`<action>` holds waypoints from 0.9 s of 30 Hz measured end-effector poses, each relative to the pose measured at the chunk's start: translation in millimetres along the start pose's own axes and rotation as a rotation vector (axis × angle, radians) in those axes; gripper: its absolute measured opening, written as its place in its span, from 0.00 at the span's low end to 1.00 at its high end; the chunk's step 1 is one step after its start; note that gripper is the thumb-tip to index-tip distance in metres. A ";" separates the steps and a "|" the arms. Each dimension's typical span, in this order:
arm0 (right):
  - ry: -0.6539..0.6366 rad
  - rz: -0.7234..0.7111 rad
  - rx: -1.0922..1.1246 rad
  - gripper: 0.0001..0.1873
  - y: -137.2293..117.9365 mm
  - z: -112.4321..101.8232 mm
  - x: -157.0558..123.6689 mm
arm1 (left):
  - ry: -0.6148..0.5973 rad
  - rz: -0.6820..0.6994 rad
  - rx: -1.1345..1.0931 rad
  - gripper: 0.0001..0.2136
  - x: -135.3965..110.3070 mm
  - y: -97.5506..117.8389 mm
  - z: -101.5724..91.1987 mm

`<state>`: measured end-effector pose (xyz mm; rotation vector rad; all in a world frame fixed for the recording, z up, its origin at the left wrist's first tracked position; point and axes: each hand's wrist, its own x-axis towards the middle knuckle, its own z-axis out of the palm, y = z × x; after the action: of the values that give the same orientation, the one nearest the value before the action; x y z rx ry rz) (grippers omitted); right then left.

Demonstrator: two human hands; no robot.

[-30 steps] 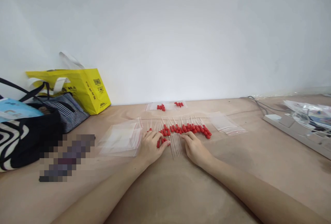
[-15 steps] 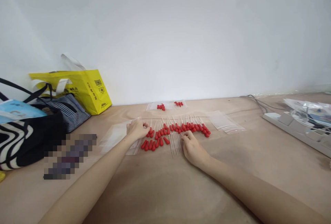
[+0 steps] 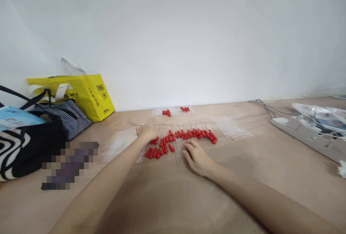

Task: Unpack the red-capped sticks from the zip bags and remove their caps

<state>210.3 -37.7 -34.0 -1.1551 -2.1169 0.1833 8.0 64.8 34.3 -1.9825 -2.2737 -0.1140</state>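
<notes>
Your left hand (image 3: 146,133) is at the left end of the row of droppers (image 3: 198,133), near the stacked bags (image 3: 119,143); its fingertips are turned away, so you cannot tell whether they grip anything. Your right hand (image 3: 198,157) is open, its fingers loosely bent and the thumb apart from them, just beside the bare tubes (image 3: 178,151); you cannot tell whether a fingertip touches one. These tubes lie side by side on the worktop (image 3: 151,198), pointing towards you. The droppers fan out beyond them, red ends nearer you and clear stems pointing at the wall (image 3: 189,46). Between your arms, left of the tubes, loose bulbs (image 3: 158,152) lie in a short row. Another bag (image 3: 234,127) lies flat to the right of the droppers, and a far bag (image 3: 156,112) near the wall has two red clusters (image 3: 166,112) at it. Well off to your right you have the power strip (image 3: 302,137); to your left, the yellow bag (image 3: 101,99), striped pouch (image 3: 75,120) and black tote (image 3: 51,145).
</notes>
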 end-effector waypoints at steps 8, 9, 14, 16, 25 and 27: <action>0.274 -0.032 -0.238 0.11 6.0 -12.1 2.6 | 0.366 0.427 -0.083 0.09 -60.2 3.7 -15.9; 0.306 -0.054 -0.272 0.13 5.3 -13.2 3.0 | 0.378 0.479 -0.095 0.08 -71.3 5.1 -13.5; 0.323 -0.236 -0.389 0.17 2.0 -14.2 4.0 | 0.539 0.823 -0.225 0.07 -106.4 12.0 8.8; 0.286 -0.296 -0.395 0.14 2.2 -12.6 4.0 | 0.611 0.877 -0.278 0.07 -109.3 14.1 16.8; 0.291 -0.391 -0.347 0.07 7.2 -5.6 5.4 | 0.722 0.910 -0.315 0.07 -106.0 12.9 26.4; 0.301 -0.397 -0.345 0.07 8.5 -5.4 5.4 | 0.703 0.913 -0.292 0.08 -105.4 10.9 26.9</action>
<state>217.6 -29.5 -30.9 -0.8543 -2.0983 -0.5240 31.7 -33.4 -7.6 -2.3775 -0.8704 -0.8963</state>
